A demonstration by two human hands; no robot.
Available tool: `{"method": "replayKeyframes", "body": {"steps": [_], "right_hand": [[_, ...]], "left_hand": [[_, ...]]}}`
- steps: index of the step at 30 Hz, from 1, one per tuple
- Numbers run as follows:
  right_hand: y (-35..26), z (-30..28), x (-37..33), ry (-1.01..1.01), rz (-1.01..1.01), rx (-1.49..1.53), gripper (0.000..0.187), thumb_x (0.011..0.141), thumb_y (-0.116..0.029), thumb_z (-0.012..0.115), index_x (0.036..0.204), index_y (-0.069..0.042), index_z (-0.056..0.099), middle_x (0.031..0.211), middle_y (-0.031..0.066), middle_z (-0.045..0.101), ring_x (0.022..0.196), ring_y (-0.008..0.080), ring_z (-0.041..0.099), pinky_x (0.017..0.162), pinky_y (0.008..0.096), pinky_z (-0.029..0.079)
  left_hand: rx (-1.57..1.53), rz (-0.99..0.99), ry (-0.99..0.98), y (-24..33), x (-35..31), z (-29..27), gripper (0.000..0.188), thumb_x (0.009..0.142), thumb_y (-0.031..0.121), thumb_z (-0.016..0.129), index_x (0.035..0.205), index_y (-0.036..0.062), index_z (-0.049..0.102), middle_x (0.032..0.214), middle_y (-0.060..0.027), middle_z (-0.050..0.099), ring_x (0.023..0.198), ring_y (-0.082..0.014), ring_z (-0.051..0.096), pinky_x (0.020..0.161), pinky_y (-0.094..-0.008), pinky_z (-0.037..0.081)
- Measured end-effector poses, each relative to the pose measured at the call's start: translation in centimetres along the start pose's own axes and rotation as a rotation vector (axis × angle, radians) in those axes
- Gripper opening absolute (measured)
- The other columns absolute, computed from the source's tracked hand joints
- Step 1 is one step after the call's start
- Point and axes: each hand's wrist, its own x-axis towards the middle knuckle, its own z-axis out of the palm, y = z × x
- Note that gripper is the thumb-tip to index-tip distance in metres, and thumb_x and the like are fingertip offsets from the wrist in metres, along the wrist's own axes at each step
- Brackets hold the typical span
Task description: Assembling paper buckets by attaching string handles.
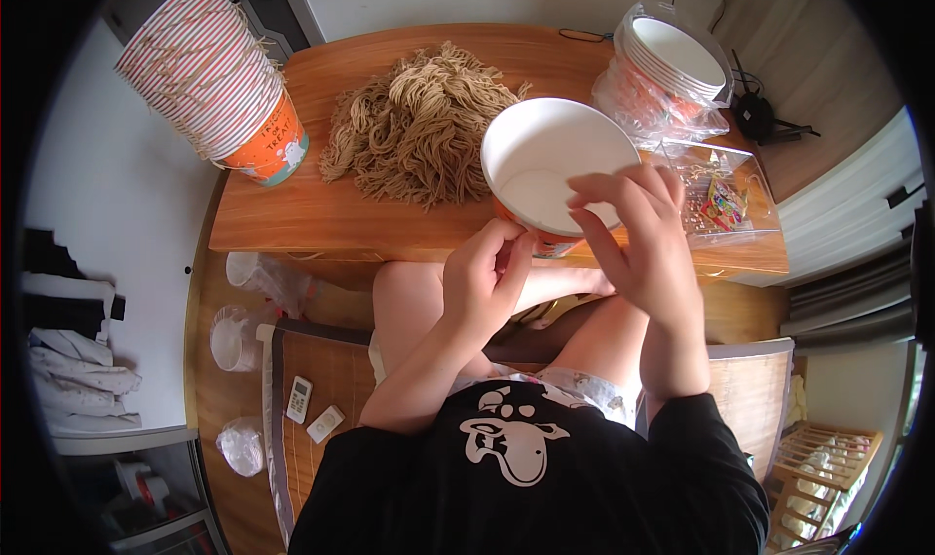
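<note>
A white-lined paper bucket (pixel 513 134) with an orange outside stands at the table's near edge, its mouth tilted toward me. At its near left outer wall is my left hand (pixel 484 275), thumb and fingers pinched together; whatever lies between them is hidden. Over the bucket's right rim reaches my right hand (pixel 638 229), its fingers bent and its thumb apart from them, with nothing visible in it. Just left of the bucket lies a big heap of tan cord pieces (pixel 424 117).
A tall stack of striped paper buckets with cords (pixel 209 73) leans at the table's left end. Plastic-wrapped buckets (pixel 672 63) stand at the back right, behind a clear box (pixel 763 204) of small metallic bits. Below left, two remotes (pixel 300 397) lie on a mat.
</note>
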Motion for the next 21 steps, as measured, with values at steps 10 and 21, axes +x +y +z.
{"method": "replayKeyframes", "body": {"steps": [10, 21], "right_hand": [[4.2, 0.6, 6.0, -0.717, 0.022, 0.365, 0.03, 0.085, -0.009, 0.074, 0.114, -0.013, 0.071, 0.1, -0.001, 0.076, 0.107, 0.0201, 0.066, 0.108, 0.0376, 0.038], [-0.4, 0.3, 1.9, -0.111, 0.205, 0.434, 0.034, 0.079, -0.001, 0.074, 0.11, -0.011, 0.067, 0.088, 0.0005, 0.068, 0.094, 0.0265, 0.065, 0.091, 0.0391, 0.047]], "left_hand": [[0.002, -0.027, -0.026, 0.9, 0.4, 0.2, 0.011, 0.099, 0.01, 0.065, 0.095, 0.0, 0.064, 0.072, -0.0077, 0.063, 0.061, -0.0118, 0.057, 0.057, -0.0279, 0.045], [-0.451, -0.118, -0.142, 1.2, -0.3, -0.4, 0.022, 0.11, 0.023, 0.049, 0.104, 0.003, 0.053, 0.096, -0.0059, 0.063, 0.092, -0.0117, 0.058, 0.09, -0.0293, 0.045]]}}
